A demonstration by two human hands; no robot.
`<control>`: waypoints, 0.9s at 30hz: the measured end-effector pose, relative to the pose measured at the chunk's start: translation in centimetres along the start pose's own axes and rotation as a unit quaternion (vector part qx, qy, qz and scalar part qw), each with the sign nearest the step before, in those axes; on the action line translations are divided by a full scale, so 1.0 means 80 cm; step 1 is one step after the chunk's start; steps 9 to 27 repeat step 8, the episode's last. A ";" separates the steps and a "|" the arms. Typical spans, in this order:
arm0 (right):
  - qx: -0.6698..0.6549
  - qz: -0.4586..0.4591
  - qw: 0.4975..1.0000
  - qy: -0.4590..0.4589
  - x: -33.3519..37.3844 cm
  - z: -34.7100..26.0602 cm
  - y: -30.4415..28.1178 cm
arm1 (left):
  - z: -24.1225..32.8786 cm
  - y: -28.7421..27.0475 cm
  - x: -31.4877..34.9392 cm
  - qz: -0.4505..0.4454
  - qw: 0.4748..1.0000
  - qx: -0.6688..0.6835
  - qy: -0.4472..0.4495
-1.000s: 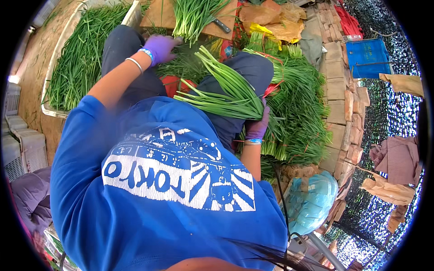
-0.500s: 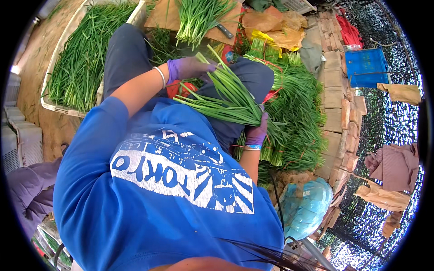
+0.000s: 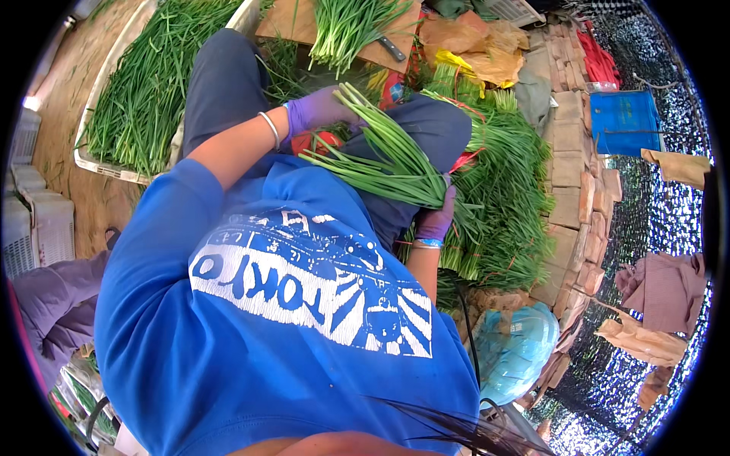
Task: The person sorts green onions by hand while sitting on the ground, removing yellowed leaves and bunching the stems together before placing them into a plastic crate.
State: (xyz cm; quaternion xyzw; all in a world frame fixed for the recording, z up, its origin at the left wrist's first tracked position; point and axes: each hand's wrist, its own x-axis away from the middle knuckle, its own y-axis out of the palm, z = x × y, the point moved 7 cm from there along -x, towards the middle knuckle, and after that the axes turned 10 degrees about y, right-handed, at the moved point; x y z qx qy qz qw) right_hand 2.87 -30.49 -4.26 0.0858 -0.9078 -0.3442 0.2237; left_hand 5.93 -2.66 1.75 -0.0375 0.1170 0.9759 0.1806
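A loose bunch of garlic chives (image 3: 391,156) lies slantwise over my lap, its pale stalk ends at the upper left and some leaves fanned toward my belly. My left hand (image 3: 323,112), in a purple glove, closes on the stalk end; its fingertips are partly hidden. At the bunch's lower right end, my right hand (image 3: 437,216), also gloved, has its fingers wrapped round the chives. A large pile of chives (image 3: 506,190) tied with red bands lies just beyond that hand on the right.
Loose chives fill a white crate (image 3: 90,114) on the left. Ahead, a wooden board (image 3: 285,21) bears more chives (image 3: 346,34) and a dark-handled knife (image 3: 392,49). A brick edge (image 3: 566,159) runs along the right, with a blue bin (image 3: 625,121) beyond. A teal plastic-wrapped bundle (image 3: 517,353) sits lower right.
The stalk ends near my left hand stuck out apart before and now lie closer together. Both hands keep about the same places on the bunch; the whole view has shifted slightly.
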 end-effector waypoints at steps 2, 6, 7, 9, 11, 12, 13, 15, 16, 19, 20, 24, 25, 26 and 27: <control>0.005 0.017 1.000 -0.009 -0.004 -0.003 0.001 | 0.009 -0.004 0.005 -0.039 0.992 -0.110 0.045; 0.354 0.096 0.914 -0.173 -0.010 -0.015 0.055 | 0.039 -0.024 0.051 0.061 0.997 -0.039 0.004; 0.414 -0.013 0.896 -0.162 -0.014 -0.010 0.067 | 0.047 -0.019 0.067 0.124 0.987 -0.041 -0.092; 0.274 0.027 0.960 -0.045 -0.023 -0.002 0.045 | 0.100 0.008 0.087 0.161 0.961 -0.047 -0.222; 0.274 0.027 0.960 -0.045 -0.023 -0.002 0.045 | 0.100 0.008 0.087 0.161 0.961 -0.047 -0.222; 0.274 0.027 0.960 -0.045 -0.023 -0.002 0.045 | 0.100 0.008 0.087 0.161 0.961 -0.047 -0.222; 0.274 0.027 0.960 -0.045 -0.023 -0.002 0.045 | 0.100 0.008 0.087 0.161 0.961 -0.047 -0.222; 0.274 0.027 0.960 -0.045 -0.023 -0.002 0.045 | 0.100 0.008 0.087 0.161 0.961 -0.047 -0.222; 0.274 0.027 0.960 -0.045 -0.023 -0.002 0.045 | 0.100 0.008 0.087 0.161 0.961 -0.047 -0.222; 0.274 0.027 0.960 -0.045 -0.023 -0.002 0.045 | 0.100 0.008 0.087 0.161 0.961 -0.047 -0.222; 0.274 0.027 0.960 -0.045 -0.023 -0.002 0.045 | 0.100 0.008 0.087 0.161 0.961 -0.047 -0.222; 0.274 0.027 0.960 -0.045 -0.023 -0.002 0.045 | 0.100 0.008 0.087 0.161 0.961 -0.047 -0.222; 0.274 0.027 0.960 -0.045 -0.023 -0.002 0.045 | 0.100 0.008 0.087 0.161 0.961 -0.047 -0.222; 0.274 0.027 0.960 -0.045 -0.023 -0.002 0.045 | 0.100 0.008 0.087 0.161 0.961 -0.047 -0.222; 0.274 0.027 0.960 -0.045 -0.023 -0.002 0.045 | 0.100 0.008 0.087 0.161 0.961 -0.047 -0.222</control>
